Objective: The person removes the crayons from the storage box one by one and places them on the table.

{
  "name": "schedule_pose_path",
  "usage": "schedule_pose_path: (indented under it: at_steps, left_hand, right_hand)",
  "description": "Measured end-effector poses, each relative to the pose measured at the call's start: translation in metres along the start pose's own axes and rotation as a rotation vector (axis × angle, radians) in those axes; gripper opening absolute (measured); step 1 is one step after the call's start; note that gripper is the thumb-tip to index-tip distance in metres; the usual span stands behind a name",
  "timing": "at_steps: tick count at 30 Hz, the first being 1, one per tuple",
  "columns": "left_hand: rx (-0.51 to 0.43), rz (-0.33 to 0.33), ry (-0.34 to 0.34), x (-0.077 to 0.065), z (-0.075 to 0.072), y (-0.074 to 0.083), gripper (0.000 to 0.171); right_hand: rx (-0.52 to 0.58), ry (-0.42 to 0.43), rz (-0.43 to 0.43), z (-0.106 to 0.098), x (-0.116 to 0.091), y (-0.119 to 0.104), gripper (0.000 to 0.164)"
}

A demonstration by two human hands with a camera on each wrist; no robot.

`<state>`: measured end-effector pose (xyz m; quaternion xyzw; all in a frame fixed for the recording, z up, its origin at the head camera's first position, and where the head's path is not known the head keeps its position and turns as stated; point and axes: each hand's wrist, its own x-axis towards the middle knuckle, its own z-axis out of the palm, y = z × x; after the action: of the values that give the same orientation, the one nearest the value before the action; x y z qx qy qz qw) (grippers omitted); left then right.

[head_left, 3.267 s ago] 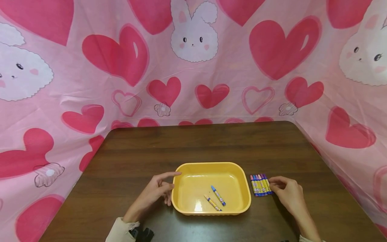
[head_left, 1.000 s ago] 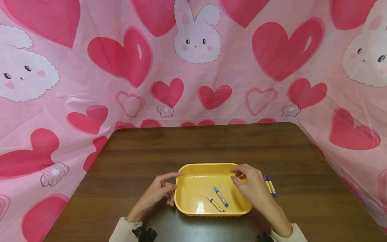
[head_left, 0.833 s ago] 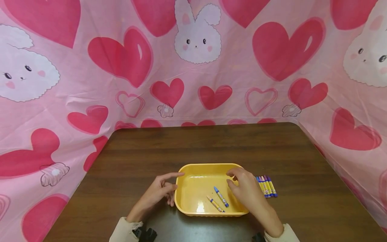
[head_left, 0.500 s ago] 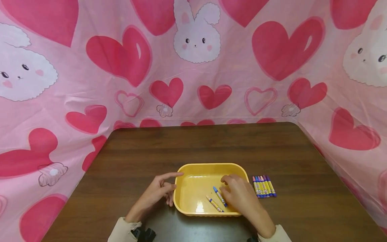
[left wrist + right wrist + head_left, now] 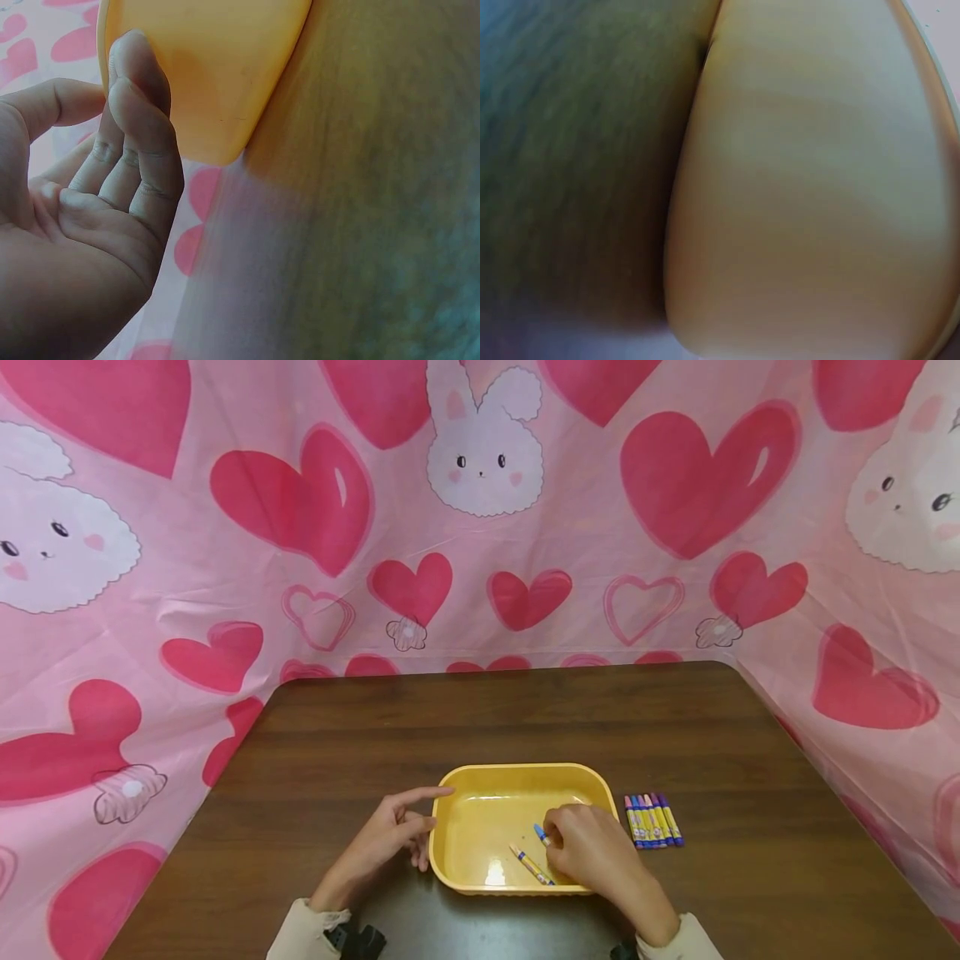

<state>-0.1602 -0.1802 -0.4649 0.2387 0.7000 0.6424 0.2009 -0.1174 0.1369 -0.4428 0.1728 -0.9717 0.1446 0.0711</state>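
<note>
A yellow plastic tray (image 5: 480, 827) stands near the front of the wooden table. Inside it, my right hand (image 5: 596, 847) has its fingers curled around a blue crayon (image 5: 541, 834); the blue tip shows and the body is hidden under the fingers. Just left of that hand, a pale orange crayon (image 5: 531, 864) lies slanted on the tray floor. At the tray's left side, my left hand (image 5: 386, 835) touches the rim, index finger reaching over it and thumb against it. The right wrist view shows the tray wall but neither hand nor crayon.
Right of the tray, several crayons (image 5: 654, 821) in yellow wrappers lie side by side in a row on the brown table (image 5: 495, 718). A pink cloth (image 5: 540, 543) with hearts and rabbits hangs behind and beside the table.
My right hand has left the crayon row, moved left into the tray and come down on the blue crayon, with its fingers closing around it. The left hand stays at the rim.
</note>
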Motion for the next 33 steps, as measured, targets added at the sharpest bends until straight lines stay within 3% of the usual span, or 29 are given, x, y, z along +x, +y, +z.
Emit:
schedule_pose_path:
  at_steps: [9,17,25,33]
  left_hand:
    - [-0.007,0.007,-0.007,0.0,0.0,0.0,0.044]
    - [-0.009,0.004,-0.007,0.0,0.0,0.0,0.045]
    - [0.0,0.007,-0.006,0.001,-0.001,0.0,0.044]
    - [-0.002,-0.004,-0.006,0.0,-0.001,0.0,0.045]
  right_hand:
    - [0.022,-0.034,0.039,0.001,-0.002,0.0,0.029]
    - [0.114,0.065,0.03,0.001,0.001,0.0,0.014]
    - [0.454,0.173,0.033,-0.002,0.002,0.007,0.01]
    - [0.697,0.206,0.135,-0.006,0.001,0.011,0.014]
